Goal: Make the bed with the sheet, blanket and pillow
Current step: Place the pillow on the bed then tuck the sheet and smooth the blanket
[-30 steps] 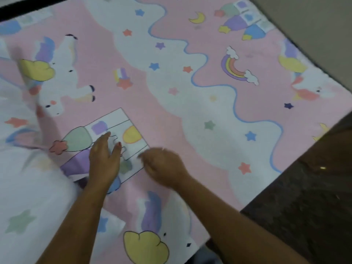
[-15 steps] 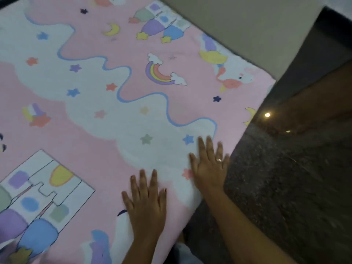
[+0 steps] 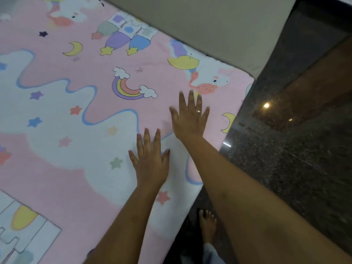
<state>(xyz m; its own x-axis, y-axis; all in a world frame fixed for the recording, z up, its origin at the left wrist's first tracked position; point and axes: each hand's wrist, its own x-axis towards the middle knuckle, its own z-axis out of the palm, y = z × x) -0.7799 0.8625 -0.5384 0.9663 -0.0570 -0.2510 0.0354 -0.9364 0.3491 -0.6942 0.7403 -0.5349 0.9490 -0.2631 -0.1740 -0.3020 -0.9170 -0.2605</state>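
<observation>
A pink and white sheet (image 3: pixel 80 115) printed with rainbows, stars, moons and unicorns lies spread flat over the bed and reaches its right edge. My left hand (image 3: pixel 150 161) rests palm down on it with fingers spread, near that edge. My right hand (image 3: pixel 189 119), a ring on one finger, lies flat and spread a little farther up the bed, close to the far right corner. Neither hand holds anything. No blanket or pillow is in view.
A beige headboard or wall panel (image 3: pixel 209 25) borders the sheet's far side. Dark speckled floor (image 3: pixel 285 159) runs along the bed's right edge, with light reflections on it. My bare foot (image 3: pixel 207 223) stands on the floor beside the bed.
Both hands have slid along the sheet toward the bed's far right corner, staying flat with fingers spread. A second ago they were near the castle print to the left.
</observation>
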